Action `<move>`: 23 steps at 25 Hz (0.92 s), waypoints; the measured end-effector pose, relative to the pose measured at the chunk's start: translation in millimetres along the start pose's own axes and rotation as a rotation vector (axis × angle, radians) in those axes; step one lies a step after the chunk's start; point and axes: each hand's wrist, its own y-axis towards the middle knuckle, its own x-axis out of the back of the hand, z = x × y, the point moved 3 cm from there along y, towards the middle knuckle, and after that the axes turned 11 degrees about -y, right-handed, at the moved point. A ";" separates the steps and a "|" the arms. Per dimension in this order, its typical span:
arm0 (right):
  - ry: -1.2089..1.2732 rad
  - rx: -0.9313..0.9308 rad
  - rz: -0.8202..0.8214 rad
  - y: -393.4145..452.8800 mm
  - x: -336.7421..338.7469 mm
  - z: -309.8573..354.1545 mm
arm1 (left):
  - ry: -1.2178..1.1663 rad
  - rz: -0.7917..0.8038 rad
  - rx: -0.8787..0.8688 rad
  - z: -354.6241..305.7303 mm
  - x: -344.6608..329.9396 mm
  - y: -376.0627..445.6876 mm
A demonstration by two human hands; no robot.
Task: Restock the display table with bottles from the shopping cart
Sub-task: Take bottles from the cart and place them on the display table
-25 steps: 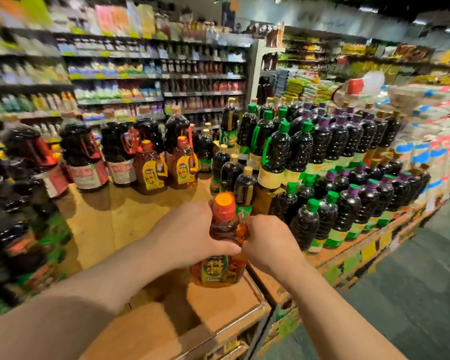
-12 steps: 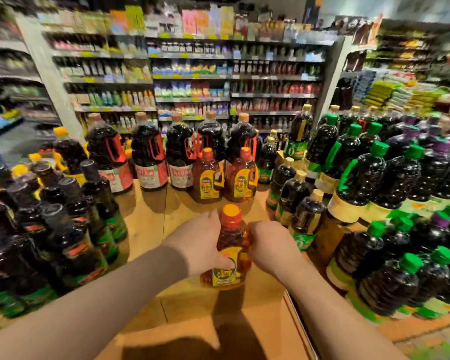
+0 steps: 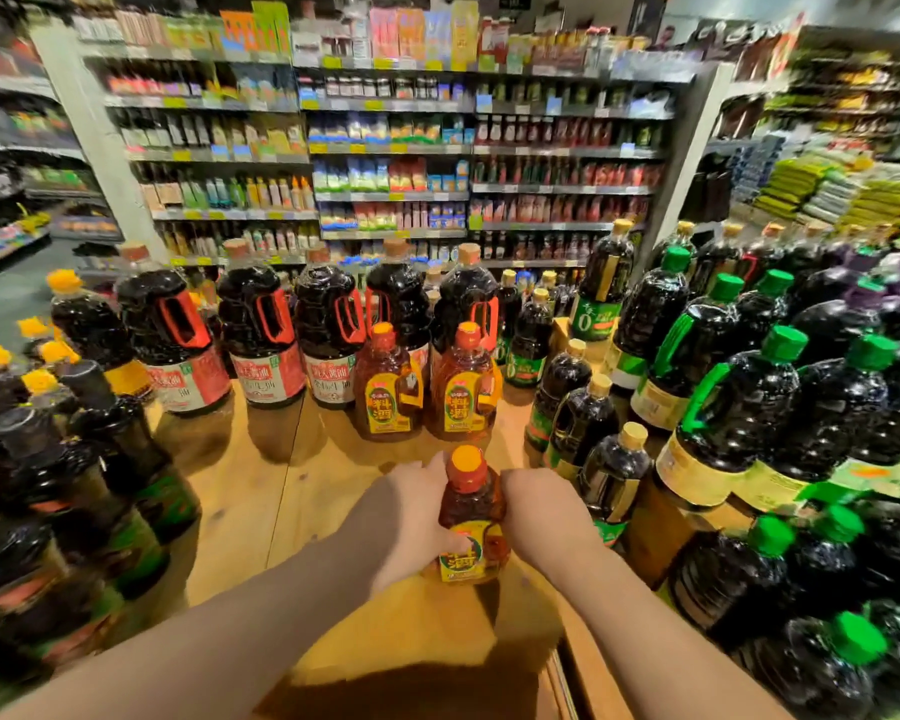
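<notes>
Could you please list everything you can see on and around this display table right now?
Held cooking wine bottle: one, amber, orange cap, over table's front middle.
Standing cooking wine bottles: two, amber, yellow labels, table's middle.
Red-handled soy sauce jugs: about five, dark, back row.
Green-capped bottles: many, dark, right side.
Yellow-capped bottles: several, dark, left side.
Display table: one, tan wood.
Store shelves: several, stocked, blurred, behind.
Left hand: grips the held bottle's left side.
Right hand: grips its right side.
</notes>
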 end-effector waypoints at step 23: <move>0.098 -0.041 -0.002 104.8 -32.8 -46.6 | 0.048 -0.017 0.203 -3.6 -30.6 110.4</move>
